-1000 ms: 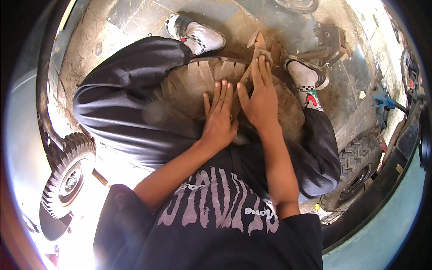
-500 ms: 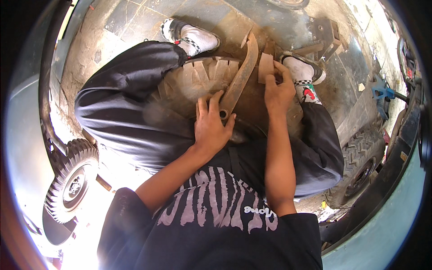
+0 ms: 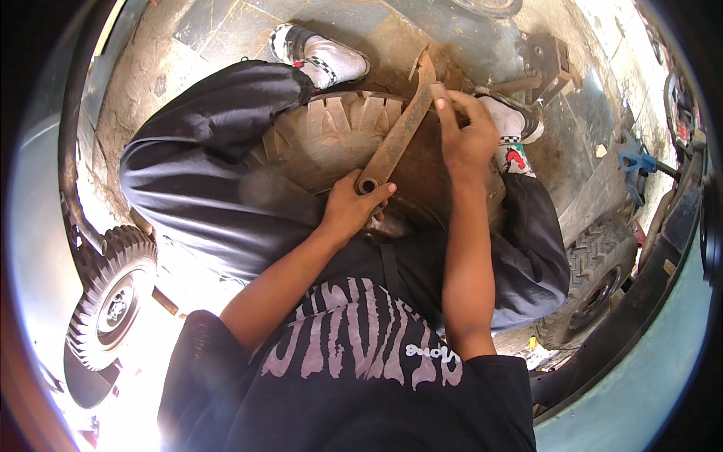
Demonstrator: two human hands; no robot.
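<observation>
A rusty, curved metal lever arm [image 3: 397,145] slants over my lap, with a round bushing hole at its near end and a small flat piece at its far tip. My left hand [image 3: 349,209] is closed around the near end, its thumb beside the hole. My right hand [image 3: 468,143] pinches a small brown piece of sandpaper [image 3: 438,92] against the lever's far part. The fingers partly cover the sandpaper. Beneath the lever, a large treaded tyre [image 3: 320,135] lies between my legs.
A rusty metal bracket [image 3: 548,64] sits on the tiled floor beyond my right foot. Farther right is a blue metal stand [image 3: 636,162]. Wheels with chunky tyres stand at left [image 3: 113,301] and right [image 3: 599,282], beside pale blue panels.
My right hand has brought the sandpaper left and up onto the lever. My left hand has shifted its hold, from fingers spread over the lever's end to gripping around it.
</observation>
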